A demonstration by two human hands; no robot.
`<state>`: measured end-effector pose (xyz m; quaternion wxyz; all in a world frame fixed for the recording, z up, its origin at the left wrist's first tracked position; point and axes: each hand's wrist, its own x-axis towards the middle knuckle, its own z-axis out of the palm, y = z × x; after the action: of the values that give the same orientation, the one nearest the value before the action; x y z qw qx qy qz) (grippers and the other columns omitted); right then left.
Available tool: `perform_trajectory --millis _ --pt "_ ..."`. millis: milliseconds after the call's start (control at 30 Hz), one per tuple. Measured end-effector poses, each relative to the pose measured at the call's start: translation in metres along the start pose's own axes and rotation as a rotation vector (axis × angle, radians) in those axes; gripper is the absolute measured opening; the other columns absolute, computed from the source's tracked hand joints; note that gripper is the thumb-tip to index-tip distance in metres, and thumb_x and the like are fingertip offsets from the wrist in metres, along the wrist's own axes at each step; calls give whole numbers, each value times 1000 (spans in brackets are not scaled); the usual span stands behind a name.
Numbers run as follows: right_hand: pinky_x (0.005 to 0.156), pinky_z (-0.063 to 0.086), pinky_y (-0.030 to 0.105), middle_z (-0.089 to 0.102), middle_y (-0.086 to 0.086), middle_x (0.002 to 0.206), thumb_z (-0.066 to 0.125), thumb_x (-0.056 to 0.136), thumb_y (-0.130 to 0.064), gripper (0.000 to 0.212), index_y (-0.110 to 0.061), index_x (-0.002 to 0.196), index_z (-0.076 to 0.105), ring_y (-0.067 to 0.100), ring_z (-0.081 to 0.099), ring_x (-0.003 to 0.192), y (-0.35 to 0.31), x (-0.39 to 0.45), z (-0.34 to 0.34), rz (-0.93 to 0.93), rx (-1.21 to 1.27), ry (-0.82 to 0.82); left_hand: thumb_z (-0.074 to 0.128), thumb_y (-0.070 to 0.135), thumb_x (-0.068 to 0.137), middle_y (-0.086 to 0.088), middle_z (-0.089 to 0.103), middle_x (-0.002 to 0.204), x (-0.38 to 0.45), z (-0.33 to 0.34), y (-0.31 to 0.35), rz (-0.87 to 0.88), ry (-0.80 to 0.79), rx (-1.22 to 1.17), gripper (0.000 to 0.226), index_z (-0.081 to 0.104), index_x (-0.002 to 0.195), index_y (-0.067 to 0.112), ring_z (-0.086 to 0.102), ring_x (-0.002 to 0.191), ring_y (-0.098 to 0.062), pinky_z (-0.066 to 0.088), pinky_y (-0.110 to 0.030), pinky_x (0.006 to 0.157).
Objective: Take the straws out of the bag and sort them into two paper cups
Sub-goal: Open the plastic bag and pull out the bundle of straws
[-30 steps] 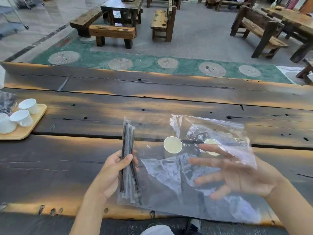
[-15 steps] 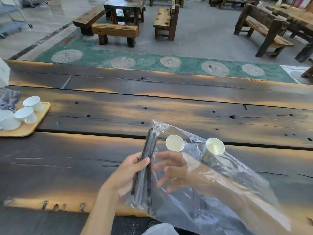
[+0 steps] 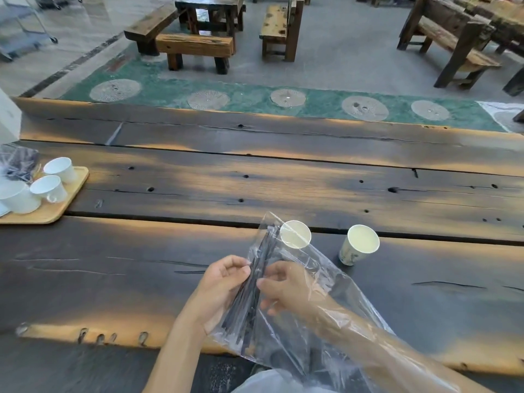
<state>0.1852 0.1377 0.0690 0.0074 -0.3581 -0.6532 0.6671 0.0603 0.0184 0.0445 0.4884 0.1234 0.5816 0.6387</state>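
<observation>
Straws (image 3: 256, 282) between both hands' fingers (image 3: 262, 282).

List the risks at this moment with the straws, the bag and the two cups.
1. The right hand and forearm are inside the clear bag, whose film lies over the nearer paper cup. Pulling out could drag that light cup over.
2. The left hand pinches the black straws through the plastic; a loose grip may let some slide back or spill.
3. The second cup stands close to the bag and could be bumped.
</observation>
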Motion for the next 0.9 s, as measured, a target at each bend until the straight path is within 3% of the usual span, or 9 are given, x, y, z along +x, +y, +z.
perform_trajectory --millis 133,267,367,533,700,900 --pt "45 49 24 66 3 58 74 88 -21 24 -2 100 66 15 60 50 1 1 6 9 147 47 75 16 87 -19 68 88 -3 4 0 15 -9 72 19 68 96 1 60 82 -31 47 -47 80" --pt "45 41 26 58 -3 51 74 86 -16 19 -3 97 65 11 52 45 7 0 7 25 269 40 77 17 86 -13 67 78 -3 9 1 46 19 217 20 68 90 -1 57 66 -18 44 -24 56" --pt "45 37 29 52 1 50 78 81 -16 29 0 98 61 13 46 43 12 3 8 77 393 56 76 13 86 -9 65 70 -3 12 3 58 25 234 18 67 89 -4 54 55 -9 41 -18 50" --pt "37 35 23 52 15 65 67 88 -9 6 -6 87 62 15 42 44 8 6 6 107 550 29 72 9 89 -8 66 67 -5 6 7 87 35 211 8 67 84 4 56 57 -13 44 -21 54" --pt "38 30 22 62 -4 56 60 95 -14 14 0 95 60 12 37 46 7 7 -2 37 436 -20 66 2 92 -16 69 75 0 -9 9 102 103 163 3 66 93 -1 61 67 -22 49 -31 64" --pt "41 32 20 62 11 77 58 98 -19 22 -5 83 66 10 41 48 2 4 -14 -70 353 -45 67 5 92 -14 73 78 5 -18 5 96 197 155 11 74 100 7 65 75 -24 50 -40 78"
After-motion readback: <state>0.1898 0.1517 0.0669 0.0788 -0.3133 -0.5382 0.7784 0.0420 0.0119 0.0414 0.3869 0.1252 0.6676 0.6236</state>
